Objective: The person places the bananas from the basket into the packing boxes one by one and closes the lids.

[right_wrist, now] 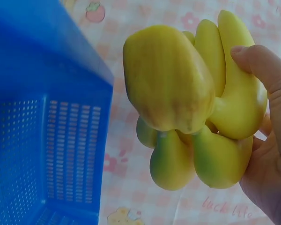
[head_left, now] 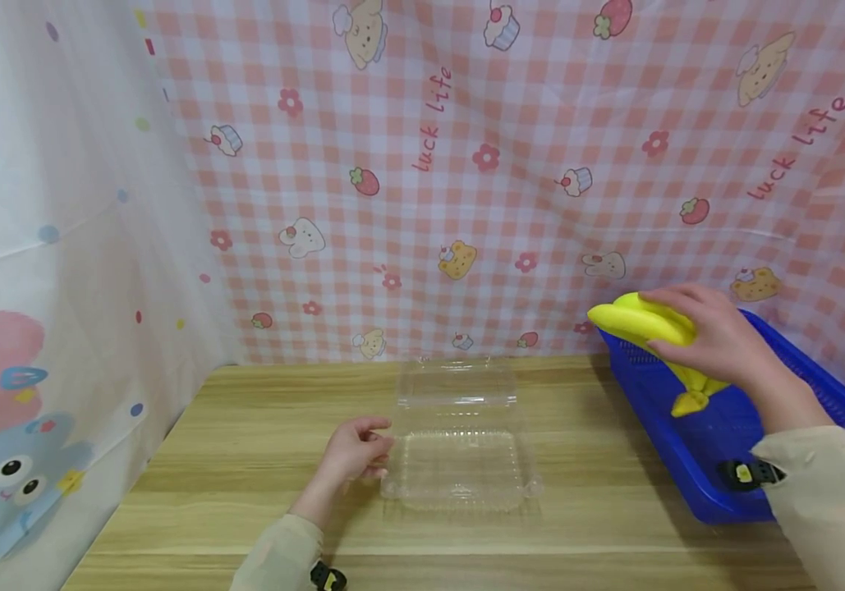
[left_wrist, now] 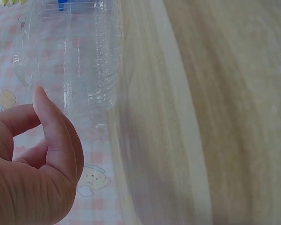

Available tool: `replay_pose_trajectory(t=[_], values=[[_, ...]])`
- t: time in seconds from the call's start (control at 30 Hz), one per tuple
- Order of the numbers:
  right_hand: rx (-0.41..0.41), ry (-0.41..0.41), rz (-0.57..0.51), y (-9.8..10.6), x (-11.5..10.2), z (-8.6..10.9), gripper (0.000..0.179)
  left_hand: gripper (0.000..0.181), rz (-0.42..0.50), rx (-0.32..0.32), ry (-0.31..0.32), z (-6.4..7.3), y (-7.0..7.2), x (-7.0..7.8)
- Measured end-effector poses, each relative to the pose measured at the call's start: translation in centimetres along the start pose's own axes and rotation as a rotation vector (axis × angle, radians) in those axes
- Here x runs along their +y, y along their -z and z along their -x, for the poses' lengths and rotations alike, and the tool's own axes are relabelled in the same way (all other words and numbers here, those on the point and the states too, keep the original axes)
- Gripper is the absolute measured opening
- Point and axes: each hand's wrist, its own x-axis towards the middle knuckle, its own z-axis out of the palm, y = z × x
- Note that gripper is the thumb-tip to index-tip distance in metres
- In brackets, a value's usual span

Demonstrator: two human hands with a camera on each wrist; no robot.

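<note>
My right hand (head_left: 718,328) grips a bunch of bananas (head_left: 640,318), yellow and smooth, and holds it above the far left side of a blue basket (head_left: 659,443). In the right wrist view the bananas (right_wrist: 168,79) show green-tinged parts, and the thumb (right_wrist: 257,63) presses on one of them. On the table sits a clear plastic clamshell box (head_left: 459,468) with its lid (head_left: 457,382) raised at the back. My left hand (head_left: 357,450) is at the box's left edge, fingers loosely bent; whether the fingertips touch the box is unclear.
The wooden table (head_left: 259,460) ends at a pink checked cloth (head_left: 422,213) behind it. A white patterned cloth (head_left: 97,246) hangs on the left. Perforated walls rise around the basket at the table's right side.
</note>
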Motion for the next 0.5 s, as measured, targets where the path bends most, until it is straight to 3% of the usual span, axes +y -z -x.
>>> replay_pose_trajectory(t=[0.5], values=[[0.077,0.206,-0.069,-2.4,-4.4,-0.6,0.065,0.039,0.003,0.009,0.011,0.0,-0.1,0.1]])
